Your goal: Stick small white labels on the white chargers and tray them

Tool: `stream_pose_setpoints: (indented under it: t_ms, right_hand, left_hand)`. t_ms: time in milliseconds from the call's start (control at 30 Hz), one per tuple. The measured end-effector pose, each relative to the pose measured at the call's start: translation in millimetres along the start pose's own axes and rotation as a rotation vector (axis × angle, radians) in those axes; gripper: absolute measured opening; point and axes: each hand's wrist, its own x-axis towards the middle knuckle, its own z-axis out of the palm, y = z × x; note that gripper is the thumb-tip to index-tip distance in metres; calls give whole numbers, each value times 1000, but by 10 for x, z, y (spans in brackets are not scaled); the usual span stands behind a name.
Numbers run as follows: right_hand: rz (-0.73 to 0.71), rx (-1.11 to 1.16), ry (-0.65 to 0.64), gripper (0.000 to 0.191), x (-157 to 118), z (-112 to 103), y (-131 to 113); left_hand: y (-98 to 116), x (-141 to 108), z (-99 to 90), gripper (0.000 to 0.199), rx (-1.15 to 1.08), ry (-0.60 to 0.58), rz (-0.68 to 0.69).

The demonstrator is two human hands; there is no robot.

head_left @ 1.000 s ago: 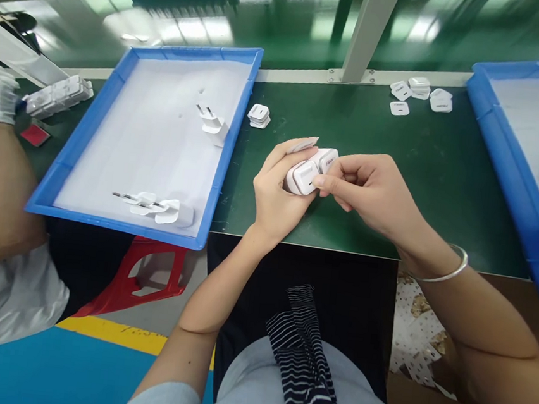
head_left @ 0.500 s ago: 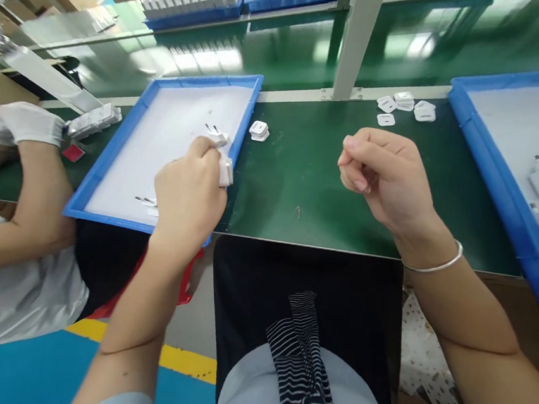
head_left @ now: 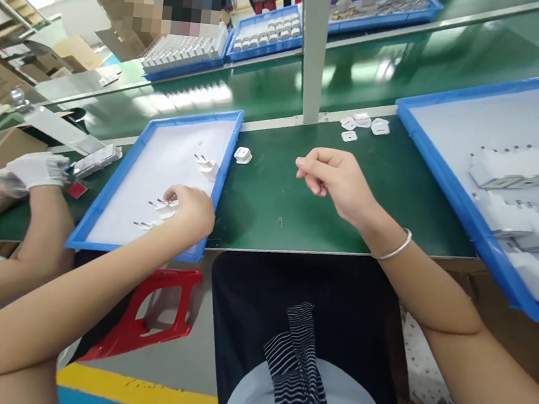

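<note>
My left hand (head_left: 190, 212) is inside the left blue tray (head_left: 83, 225), fingers closed at a white plug charger (head_left: 168, 209) with two metal pins. Another white charger (head_left: 143, 225) lies just beyond it, towards the lower left. Farther back in the same tray sits a third white charger (head_left: 209, 169), pins up. My right hand (head_left: 340, 183) hovers over the green table (head_left: 269, 208), thumb against curled fingers, with nothing visible in them. Between the hands, near the tray, is a small stack of white square caps (head_left: 243, 155).
Several white caps (head_left: 363, 121) lie by the upright post (head_left: 315, 60). A right blue tray (head_left: 443, 180) holds rows of white chargers (head_left: 515, 168). At left, a co-worker's gloved hand (head_left: 44, 169) is beside a white block (head_left: 96, 160). A red stool (head_left: 187, 308) stands below the table edge.
My left hand has moved towards the near left of the tray, away from the charger at its right side. My right hand stays closed above the table. The view has shifted.
</note>
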Motion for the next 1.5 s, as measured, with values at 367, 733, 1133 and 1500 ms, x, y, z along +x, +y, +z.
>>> stream_pose_setpoints:
  t_ms: [367, 733, 1133, 1500]
  right_hand:
    - [0, -17, -23, 39, 75, 18, -15]
    - [66, -1061, 448, 27, -652, -1044, -680]
    - [526, -1207, 328, 87, -820, -2622, -790]
    - [589, -1424, 349, 84, -668, -2960, -547]
  left_hand:
    - [366, -430, -654, 19, 428, 41, 93]
    - [831, -191, 262, 32, -269, 751, 579]
    - [794, 28, 511, 24, -648, 761, 523]
    - [784, -14, 508, 24, -820, 711, 479]
